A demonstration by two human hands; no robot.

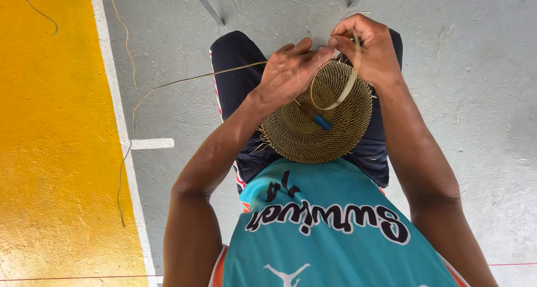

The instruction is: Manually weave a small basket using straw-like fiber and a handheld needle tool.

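Right hand (369, 46) grip pinched narrow on a flat pale strip (348, 86) at the far rim of a round woven disc (319, 122). Left hand (291, 69) grip closed on the disc's rim just beside it, fingertips touching the right hand's. Disc rests on the lap, over dark shorts (235, 69). A blue-handled tool (318, 118) lies on the disc. A long thin strand (168, 86) trails left over the grey floor (481, 97) toward the yellow painted area (50, 153).
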